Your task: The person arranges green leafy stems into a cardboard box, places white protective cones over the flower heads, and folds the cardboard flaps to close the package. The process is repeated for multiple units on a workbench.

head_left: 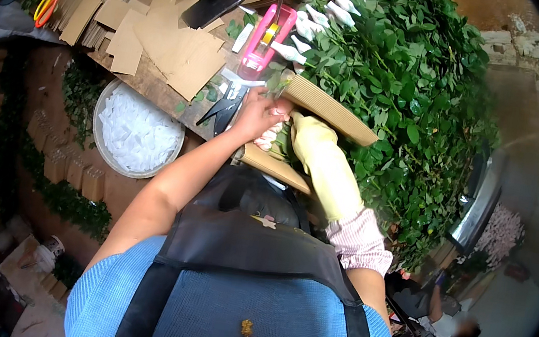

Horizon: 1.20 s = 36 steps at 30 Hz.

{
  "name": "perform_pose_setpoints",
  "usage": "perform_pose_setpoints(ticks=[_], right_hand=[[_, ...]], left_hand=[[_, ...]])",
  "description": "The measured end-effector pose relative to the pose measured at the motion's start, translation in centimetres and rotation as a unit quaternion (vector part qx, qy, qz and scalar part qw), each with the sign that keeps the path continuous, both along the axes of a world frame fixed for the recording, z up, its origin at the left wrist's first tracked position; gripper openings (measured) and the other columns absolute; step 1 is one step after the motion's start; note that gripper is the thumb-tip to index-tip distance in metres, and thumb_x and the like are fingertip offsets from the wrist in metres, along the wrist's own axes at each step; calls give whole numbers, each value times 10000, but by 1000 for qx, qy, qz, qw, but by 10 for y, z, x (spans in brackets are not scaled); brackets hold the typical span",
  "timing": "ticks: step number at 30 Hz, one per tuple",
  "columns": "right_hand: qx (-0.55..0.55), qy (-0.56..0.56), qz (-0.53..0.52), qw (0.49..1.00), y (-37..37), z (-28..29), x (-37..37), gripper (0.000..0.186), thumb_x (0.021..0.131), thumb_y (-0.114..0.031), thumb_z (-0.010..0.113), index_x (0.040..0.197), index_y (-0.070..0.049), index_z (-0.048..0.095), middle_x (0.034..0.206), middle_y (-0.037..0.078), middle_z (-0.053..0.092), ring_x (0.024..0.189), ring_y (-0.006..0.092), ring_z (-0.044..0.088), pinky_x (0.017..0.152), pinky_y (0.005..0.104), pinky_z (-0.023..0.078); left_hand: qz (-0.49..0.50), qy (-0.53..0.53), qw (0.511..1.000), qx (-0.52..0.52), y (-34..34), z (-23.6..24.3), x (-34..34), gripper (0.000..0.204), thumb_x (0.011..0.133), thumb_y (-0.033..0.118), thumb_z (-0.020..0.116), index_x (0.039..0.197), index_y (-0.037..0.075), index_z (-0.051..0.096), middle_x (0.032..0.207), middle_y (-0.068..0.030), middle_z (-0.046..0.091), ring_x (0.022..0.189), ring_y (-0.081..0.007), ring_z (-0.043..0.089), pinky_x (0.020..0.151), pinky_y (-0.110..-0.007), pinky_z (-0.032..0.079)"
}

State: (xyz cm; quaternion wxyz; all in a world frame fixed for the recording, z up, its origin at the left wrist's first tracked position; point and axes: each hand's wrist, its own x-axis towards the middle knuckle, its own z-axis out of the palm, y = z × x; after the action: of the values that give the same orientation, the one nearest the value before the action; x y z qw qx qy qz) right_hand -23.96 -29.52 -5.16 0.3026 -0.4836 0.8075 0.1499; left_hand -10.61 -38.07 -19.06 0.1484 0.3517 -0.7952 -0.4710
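My left hand (257,117) is bare, its fingers bent and drawn together at the heads of several pale pink roses (267,138); what they pinch is too small to make out. Close beside it, my right hand (311,138) wears a long pale yellow glove and reaches in among the same roses, its fingertips largely hidden. The roses lie between two edges of corrugated cardboard (329,110), one beyond my hands and one nearer my body. Black-handled scissors (223,105) rest left of my left hand. Just beyond is a pink tape dispenser (267,38) with yellow tape.
Leafy rose stems (398,83) heap up on the right, some with white-wrapped heads (342,5). Cardboard pieces (170,44), a dark phone (215,6) and orange-handled scissors (46,7) lie at the far left. A round tub (97,130) holds white slips. Another person (444,324) is at lower right.
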Motion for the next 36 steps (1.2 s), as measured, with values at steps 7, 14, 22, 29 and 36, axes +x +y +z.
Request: perform_pose_setpoints(ticks=[7,14,22,29,36], right_hand=[[-30,19,-2,999,-1,-16,3,310,1034,-200,445,1254,-135,653,1166,169,731,1091,366,715,902,509,568],[-201,-76,-93,972,28,45,9,426,1008,-240,551,1403,-83,592,1140,253,709,1101,414,668,977,483,522],[-344,-153,-236,896,94,130,50,433,1047,-215,578,1466,-106,564,1359,198,657,1284,350,611,1105,390,454],[-414,-140,-332,836,107,130,71,401,1050,-180,539,1425,-49,591,1306,210,687,1215,338,659,1063,381,487],[-445,-127,-259,848,103,127,80,366,1018,-124,574,1368,-27,620,1226,234,698,1096,400,676,957,421,531]], left_hand=[[-6,2,1000,10,-3,2,-5,449,769,346,895,989,-5,722,1401,-219,474,1273,-383,499,1085,-429,432],[15,26,999,-26,-3,-2,-6,572,745,381,918,1025,-5,603,1240,-226,562,1195,-381,549,1031,-432,460],[59,121,990,36,-29,48,8,428,879,226,819,1146,-2,572,1079,-159,592,970,-288,617,868,-392,511],[160,139,951,-227,-203,114,-126,528,883,329,788,1243,-7,598,1202,-200,656,1056,-362,638,927,-454,506],[-32,-126,987,-98,-263,152,-176,670,773,362,834,1306,-2,652,1258,-243,696,1190,-362,670,992,-440,524]])
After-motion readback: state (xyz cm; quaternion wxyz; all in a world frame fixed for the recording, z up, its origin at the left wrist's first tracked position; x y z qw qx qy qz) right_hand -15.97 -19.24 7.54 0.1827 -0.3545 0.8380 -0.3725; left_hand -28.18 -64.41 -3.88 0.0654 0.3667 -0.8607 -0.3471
